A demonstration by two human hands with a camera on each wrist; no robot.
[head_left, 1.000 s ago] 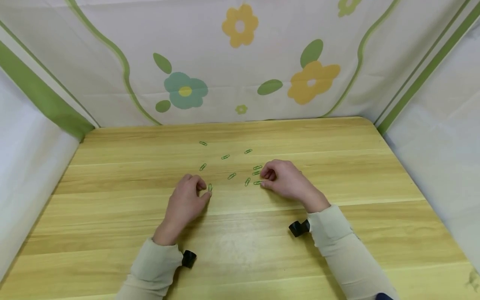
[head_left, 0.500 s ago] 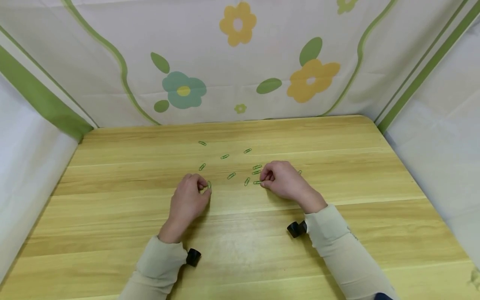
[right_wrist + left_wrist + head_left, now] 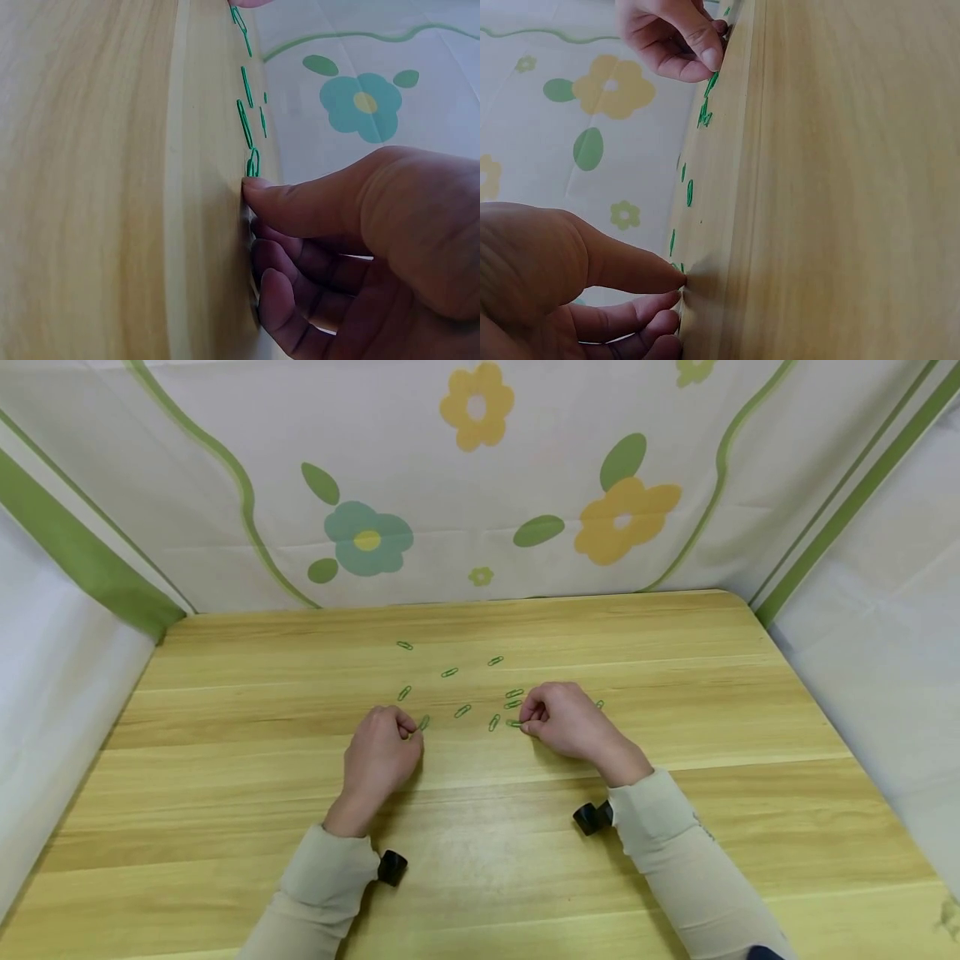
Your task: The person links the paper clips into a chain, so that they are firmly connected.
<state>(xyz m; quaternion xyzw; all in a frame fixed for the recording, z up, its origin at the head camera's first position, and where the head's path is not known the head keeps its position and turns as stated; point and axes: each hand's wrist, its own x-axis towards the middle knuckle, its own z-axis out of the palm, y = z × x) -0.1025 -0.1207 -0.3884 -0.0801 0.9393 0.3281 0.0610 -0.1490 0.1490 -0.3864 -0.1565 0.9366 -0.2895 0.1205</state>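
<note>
At the left of a loose scatter of green paper clips, my left hand (image 3: 381,752) pinches a green paper clip (image 3: 424,722) between thumb and forefinger, low at the wooden table. Most of that clip sticks out beyond the fingertips. To the right, my right hand (image 3: 566,720) grips the end of another green paper clip (image 3: 513,723), its other fingers curled behind. In the right wrist view the thumb (image 3: 289,206) covers part of the clips there. Two more paper clips, the upper (image 3: 514,693) and the lower (image 3: 513,704), lie just beyond that hand's fingertips.
Between and behind the hands lie several loose clips, among them a middle paper clip (image 3: 462,712) and a far-left paper clip (image 3: 405,645). One paper clip (image 3: 599,704) shows past the right hand. A flowered curtain (image 3: 450,485) closes off the table's (image 3: 480,877) back edge.
My left hand has shifted slightly forward and right, and the clip at its fingertips has turned and moved a little away from me. My right hand has stayed nearly still.
</note>
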